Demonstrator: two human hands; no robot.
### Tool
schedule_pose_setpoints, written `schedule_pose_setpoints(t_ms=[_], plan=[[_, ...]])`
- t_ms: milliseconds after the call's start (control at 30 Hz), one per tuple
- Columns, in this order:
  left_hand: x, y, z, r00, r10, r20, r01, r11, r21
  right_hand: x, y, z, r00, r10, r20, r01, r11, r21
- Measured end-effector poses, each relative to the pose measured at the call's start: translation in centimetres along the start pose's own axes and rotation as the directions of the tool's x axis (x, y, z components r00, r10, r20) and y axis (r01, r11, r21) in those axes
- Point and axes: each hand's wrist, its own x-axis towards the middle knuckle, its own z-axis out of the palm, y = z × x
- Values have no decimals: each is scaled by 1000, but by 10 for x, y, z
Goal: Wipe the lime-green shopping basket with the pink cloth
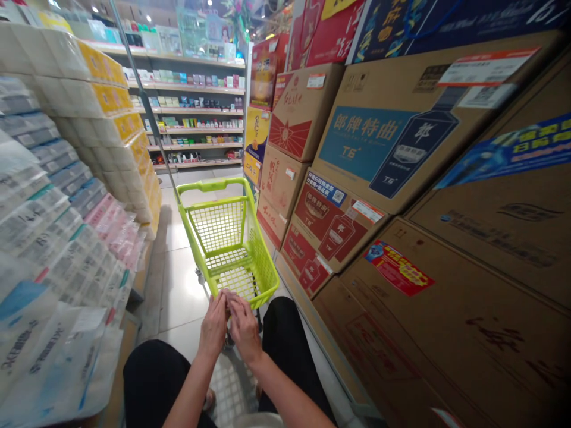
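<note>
A lime-green shopping basket cart [223,232] stands on the floor in front of my knees, with nothing visible inside. My left hand [215,318] and my right hand [243,321] meet at its near rim, fingertips pressed together. Both hands have their fingers bent and closed. Whatever lies between the fingertips, if anything, is hidden by the fingers. Whether they grip the rim or only rest in front of it, I cannot tell. The cart's green handle [214,185] is at the far side, and a long grey pole [145,101] slants up from its left corner.
Stacked liquor cartons [357,131] line the right side. Packs of tissue paper [66,232] and yellow-and-white paper bundles [102,113] pile up on the left. Shelves [191,110] of small boxes and bottles close off the back. A tiled floor [173,261] runs between them.
</note>
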Motion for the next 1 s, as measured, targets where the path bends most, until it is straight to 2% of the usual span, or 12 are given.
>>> schedule_pose_setpoints(t_ms=[133, 200, 267, 400, 467, 567, 667, 700, 767, 833, 900, 1000], plan=[[-4, -13, -16, 999, 6, 37, -4, 1000, -31, 14, 42, -23, 978, 107, -181, -121, 990, -69], [-3, -8, -14, 998, -2, 56, 5, 999, -51, 14, 48, -24, 961, 125, -247, -151, 985, -89], [1, 5, -7, 998, -22, 67, 29, 994, -103, 9, 36, -15, 968, 114, -224, -134, 988, -78], [4, 20, 3, 996, -86, 24, 89, 973, -212, 0, 10, 1, 1000, 23, 1, -23, 1000, 2], [-1, 13, -2, 992, -122, 21, 124, 965, -231, 3, 18, -5, 999, 46, -29, -46, 999, -11], [-11, -1, -13, 988, -143, 52, 151, 960, -236, 9, 41, -18, 978, 110, -178, -128, 988, -87], [-16, -1, -11, 984, -170, 59, 179, 942, -282, 6, 33, -11, 964, 119, -237, -144, 985, -91], [-16, 1, -8, 979, -199, 49, 204, 931, -303, 3, 22, -5, 972, 103, -212, -121, 990, -74], [-16, 7, -1, 970, -241, 32, 238, 914, -329, -4, -2, 8, 997, 22, -81, -25, 999, -35], [-16, 8, 0, 973, -225, 41, 226, 917, -329, -7, -15, 14, 999, -45, 26, 45, 999, 2], [-19, 2, -6, 980, -186, 65, 197, 935, -296, -6, -7, 8, 999, -32, 24, 31, 999, 16], [-25, -8, -21, 983, -167, 75, 178, 965, -191, 1, 34, -15, 991, 66, -115, -67, 998, -6]])
